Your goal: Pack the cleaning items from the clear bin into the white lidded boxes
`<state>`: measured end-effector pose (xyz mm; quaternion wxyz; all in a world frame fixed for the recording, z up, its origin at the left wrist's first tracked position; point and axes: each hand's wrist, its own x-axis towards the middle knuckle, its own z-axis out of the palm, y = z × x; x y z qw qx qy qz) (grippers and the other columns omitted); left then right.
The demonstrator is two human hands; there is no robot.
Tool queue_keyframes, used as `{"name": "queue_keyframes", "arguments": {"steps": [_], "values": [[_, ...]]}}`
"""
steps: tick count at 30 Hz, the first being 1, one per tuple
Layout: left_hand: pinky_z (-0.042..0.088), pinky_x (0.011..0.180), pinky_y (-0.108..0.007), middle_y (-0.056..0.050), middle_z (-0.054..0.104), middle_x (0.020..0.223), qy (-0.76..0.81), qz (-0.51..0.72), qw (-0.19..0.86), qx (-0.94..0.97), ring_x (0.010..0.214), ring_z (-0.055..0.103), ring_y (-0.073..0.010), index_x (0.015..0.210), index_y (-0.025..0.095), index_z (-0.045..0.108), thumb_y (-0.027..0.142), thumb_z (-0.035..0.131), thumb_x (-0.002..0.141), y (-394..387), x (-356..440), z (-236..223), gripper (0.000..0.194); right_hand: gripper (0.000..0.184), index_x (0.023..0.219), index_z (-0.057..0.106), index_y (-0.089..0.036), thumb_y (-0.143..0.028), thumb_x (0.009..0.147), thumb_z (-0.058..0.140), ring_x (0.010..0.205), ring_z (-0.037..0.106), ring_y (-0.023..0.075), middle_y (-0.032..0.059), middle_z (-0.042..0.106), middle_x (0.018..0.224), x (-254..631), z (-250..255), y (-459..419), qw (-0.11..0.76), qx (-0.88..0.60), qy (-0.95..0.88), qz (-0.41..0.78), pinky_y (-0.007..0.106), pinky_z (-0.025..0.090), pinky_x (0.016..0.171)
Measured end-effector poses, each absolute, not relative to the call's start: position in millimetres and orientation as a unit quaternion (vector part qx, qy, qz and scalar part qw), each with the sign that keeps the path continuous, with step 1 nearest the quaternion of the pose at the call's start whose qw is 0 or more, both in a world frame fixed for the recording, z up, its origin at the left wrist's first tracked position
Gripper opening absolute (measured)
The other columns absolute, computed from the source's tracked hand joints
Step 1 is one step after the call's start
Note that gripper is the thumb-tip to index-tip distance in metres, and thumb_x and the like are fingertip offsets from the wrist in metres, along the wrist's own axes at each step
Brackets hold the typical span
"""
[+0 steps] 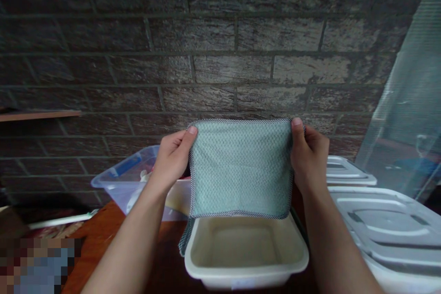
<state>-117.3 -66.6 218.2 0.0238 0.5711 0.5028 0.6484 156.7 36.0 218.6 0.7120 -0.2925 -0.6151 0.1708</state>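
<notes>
And here's the pale green cloth, spread flat and upright above the far side of the cream basin, its lower hem overlapping the basin's back rim in this view; whether the two touch, I can't tell! The left hand has one upper corner, thumb across the front and the other fingers mostly tucked behind. The right hand matches it at the opposite corner, another narrow pinch, top hem pulled nearly straight between them.

How should it handle? Light and soft, I'd judge, with a textured weave that ought to grip well and little to break. It looks too limp to stand by itself, so those bound corners are the place to hold; let one go and that side would likely fold down towards the basin.

Now the edges! The checked border runs right round the cloth, its bottom hem slightly wavy. A strip of checked fabric sits just beside the basin's back left corner. Behind and left of the basin stands a clear plastic bin, near the left forearm; to the basin's right, a lidded container crowds the right forearm on the table. Sideways looks tight, then; the better room is upward from the basin, before the brick wall behind.
</notes>
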Motion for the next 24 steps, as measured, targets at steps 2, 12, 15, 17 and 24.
{"name": "queue_keyframes", "arguments": {"steps": [2,12,15,17,24], "values": [[0.034,0.054,-0.024,0.001,0.052,0.063,0.501,0.652,0.029,0.568,0.058,0.045,-0.0132,0.064,0.018,0.060,0.046,0.060,0.095,-66.8,-117.8,218.0,0.041,0.050,0.062,0.034,-0.022,-0.051,0.100,0.050,0.058,0.024,0.0114,-0.0047,0.024,0.062,156.4,219.5,35.4,0.712,-0.291,-0.617,0.166,0.029,0.018,0.053],[0.035,0.056,-0.022,0.002,0.058,0.066,0.497,0.659,0.038,0.564,0.061,0.048,-0.0117,0.071,0.016,0.068,0.045,0.062,0.095,-65.2,-120.2,216.9,0.038,0.050,0.064,0.032,-0.022,-0.051,0.101,0.049,0.059,0.024,0.0109,-0.0046,0.023,0.064,157.0,221.1,36.6,0.711,-0.293,-0.617,0.166,0.029,0.017,0.054],[0.036,0.054,-0.023,0.002,0.058,0.065,0.493,0.665,0.051,0.559,0.059,0.048,-0.0122,0.070,0.017,0.068,0.045,0.063,0.094,-64.2,-120.1,216.0,0.037,0.050,0.064,0.031,-0.022,-0.051,0.101,0.049,0.059,0.023,0.0111,-0.0046,0.022,0.065,157.8,221.4,35.6,0.712,-0.287,-0.617,0.175,0.029,0.017,0.053],[0.037,0.054,-0.023,0.001,0.059,0.065,0.486,0.671,0.059,0.557,0.058,0.049,-0.0127,0.070,0.018,0.068,0.046,0.064,0.093,-63.5,-119.9,215.5,0.037,0.050,0.064,0.032,-0.022,-0.051,0.101,0.049,0.059,0.023,0.0112,-0.0045,0.023,0.064,158.3,221.5,34.8,0.708,-0.285,-0.621,0.180,0.029,0.017,0.053],[0.045,0.061,-0.025,-0.001,0.068,0.072,0.467,0.682,0.101,0.553,0.064,0.058,-0.0165,0.078,0.018,0.073,0.050,0.063,0.093,-61.2,-119.5,215.3,0.037,0.051,0.063,0.036,-0.023,-0.055,0.099,0.050,0.059,0.024,0.0124,-0.0041,0.025,0.064,158.2,216.9,40.3,0.704,-0.282,-0.615,0.215,0.029,0.018,0.052]]}}
